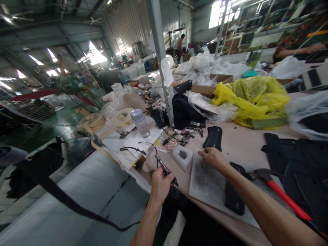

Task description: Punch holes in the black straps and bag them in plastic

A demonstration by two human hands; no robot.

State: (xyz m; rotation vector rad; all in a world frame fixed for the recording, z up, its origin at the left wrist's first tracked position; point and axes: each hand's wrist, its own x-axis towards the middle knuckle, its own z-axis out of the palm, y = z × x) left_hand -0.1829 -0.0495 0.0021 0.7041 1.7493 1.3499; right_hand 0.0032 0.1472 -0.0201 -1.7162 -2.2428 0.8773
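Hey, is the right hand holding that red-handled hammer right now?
No, the right hand rests on the grey mat's edge, while the red-handled hammer lies apart on the table.

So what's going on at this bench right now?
A person stands at a cluttered workbench. The left hand grips a thin black corded tool like a pen, tip raised off the table. The right hand rests on the top edge of a soot-marked white board, just below a flat black piece. A red-handled hammer lies to the right, beside another black piece on the board.
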